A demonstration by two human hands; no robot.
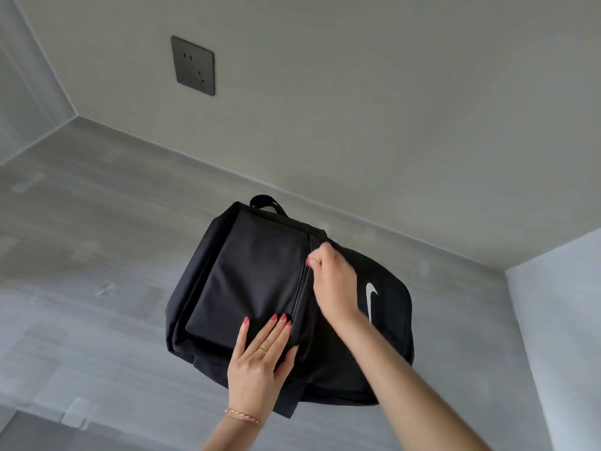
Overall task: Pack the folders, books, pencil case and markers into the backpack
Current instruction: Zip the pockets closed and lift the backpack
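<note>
A black backpack [257,288] with a white swoosh logo lies on its back on the grey floor [81,222], near the wall. The person's left hand [260,356] rests on the front pocket [250,275], fingers spread flat and holding nothing. The right hand [331,281] is pinched shut at the pocket's zip line [300,288], apparently on the pull, which is too small to make out. No folders, books, pencil case or markers are in sight, so packing looks finished or not yet begun; which cannot be told.
</note>
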